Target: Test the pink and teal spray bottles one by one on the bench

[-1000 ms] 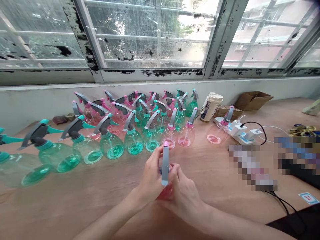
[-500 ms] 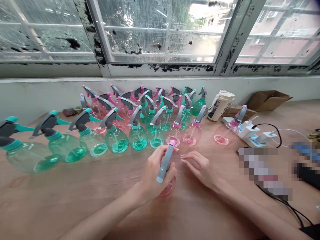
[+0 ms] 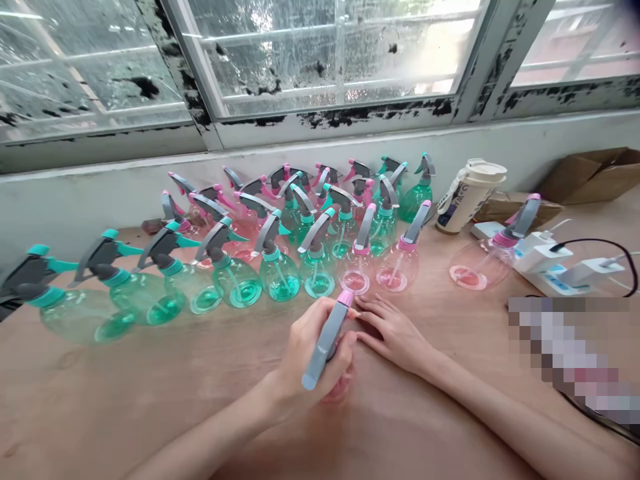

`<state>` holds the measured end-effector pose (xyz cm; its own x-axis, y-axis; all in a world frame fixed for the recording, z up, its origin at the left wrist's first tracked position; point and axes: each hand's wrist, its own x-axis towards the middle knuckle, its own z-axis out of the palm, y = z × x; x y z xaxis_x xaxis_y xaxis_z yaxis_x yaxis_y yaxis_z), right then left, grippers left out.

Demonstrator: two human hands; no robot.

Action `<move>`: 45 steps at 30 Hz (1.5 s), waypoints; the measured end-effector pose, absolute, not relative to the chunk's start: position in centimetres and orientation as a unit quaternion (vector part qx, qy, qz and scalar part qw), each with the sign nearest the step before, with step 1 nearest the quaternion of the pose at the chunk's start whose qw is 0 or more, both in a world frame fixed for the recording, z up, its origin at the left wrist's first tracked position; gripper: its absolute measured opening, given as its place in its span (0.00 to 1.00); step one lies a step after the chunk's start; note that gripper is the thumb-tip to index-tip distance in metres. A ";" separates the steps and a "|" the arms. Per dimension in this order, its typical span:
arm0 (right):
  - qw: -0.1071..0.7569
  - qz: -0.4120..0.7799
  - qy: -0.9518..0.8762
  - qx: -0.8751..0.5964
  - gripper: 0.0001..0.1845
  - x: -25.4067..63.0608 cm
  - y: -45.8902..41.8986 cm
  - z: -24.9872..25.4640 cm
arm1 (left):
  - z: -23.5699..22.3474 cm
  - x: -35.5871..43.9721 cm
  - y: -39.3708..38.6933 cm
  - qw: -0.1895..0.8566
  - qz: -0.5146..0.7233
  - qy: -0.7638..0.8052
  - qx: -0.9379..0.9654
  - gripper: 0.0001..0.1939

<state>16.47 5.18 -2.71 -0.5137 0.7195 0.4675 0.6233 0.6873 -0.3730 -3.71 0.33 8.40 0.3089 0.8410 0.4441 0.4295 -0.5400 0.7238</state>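
My left hand (image 3: 311,360) is wrapped round the neck of a pink spray bottle (image 3: 324,350) with a grey trigger head and pink nozzle. Most of that bottle's body is hidden under the hand; a bit of its pink base shows on the table. Beside it, my right hand (image 3: 397,333) rests low over the tabletop with fingers stretched and slightly apart, holding nothing. Its fingertips come close to the left hand's fingers; whether they touch, I cannot tell. Just beyond stand two clear pink spray bottles (image 3: 397,263), in line with several green spray bottles (image 3: 243,283).
More pink and green bottles crowd behind the front row, by the wall under the window. On the right are another pink bottle (image 3: 480,263), a lidded paper cup (image 3: 467,197), a cardboard box (image 3: 590,177) and a power strip (image 3: 550,283) with chargers and cables.
My right hand's fingertips have come closer to the left hand and its bottle. The spray bottle's head has tilted slightly within my left hand's grip. The view has shifted a little.
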 end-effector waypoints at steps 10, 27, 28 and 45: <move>0.274 0.099 -0.874 -0.389 0.19 16.8 4.9 -2.4 | 8.0 -4.0 1.0 0.222 0.410 0.391 0.793 0.07; 0.285 0.143 -0.860 -0.397 0.20 17.1 4.9 -2.2 | 7.3 -3.7 0.9 0.270 0.427 0.408 0.761 0.13; 0.284 0.144 -0.861 -0.398 0.20 17.1 5.0 -2.2 | 7.1 -3.8 0.9 0.265 0.427 0.406 0.763 0.13; 0.274 0.152 -0.862 -0.398 0.20 17.2 4.9 -2.0 | 7.6 -3.6 0.7 0.274 0.431 0.403 0.760 0.12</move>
